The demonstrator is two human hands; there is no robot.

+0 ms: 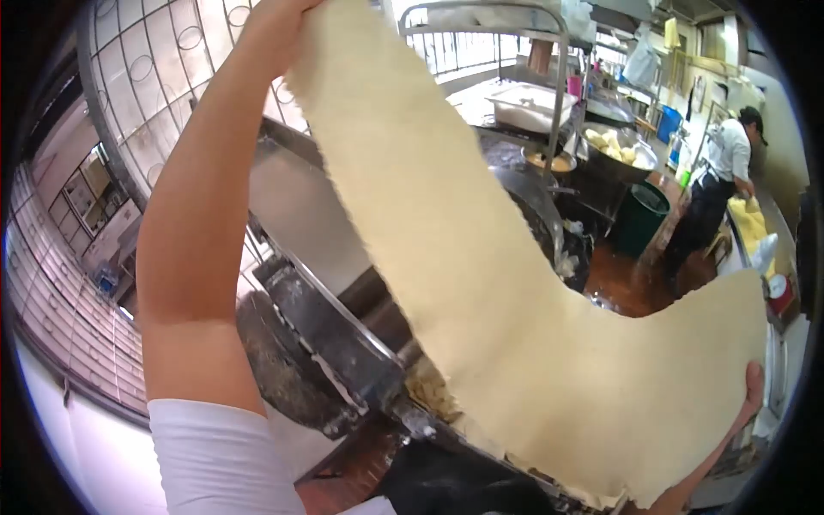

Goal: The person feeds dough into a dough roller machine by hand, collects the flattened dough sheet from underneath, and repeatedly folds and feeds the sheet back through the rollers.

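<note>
A long, wide sheet of pale dough (446, 249) with ragged edges hangs in a curve across the view. My left hand (281, 33) is raised at the top, closed on the sheet's upper end; its fingers are mostly hidden by the dough and the frame edge. At the far right, my right hand (753, 393) grips the other end, its thumb showing at the edge and the rest behind the sheet. Beneath the sheet stands a metal dough machine (318, 300) dusted with flour. Scraps of dough (429, 388) lie in it, below the sheet's left edge.
A metal rack (562, 86) stands behind, near a large bowl of dough pieces (614, 148) and a dark green bin (639, 215). A co-worker (721, 172) in a white top bends over a counter with yellow material (748, 225). A barred window (154, 60) is at left.
</note>
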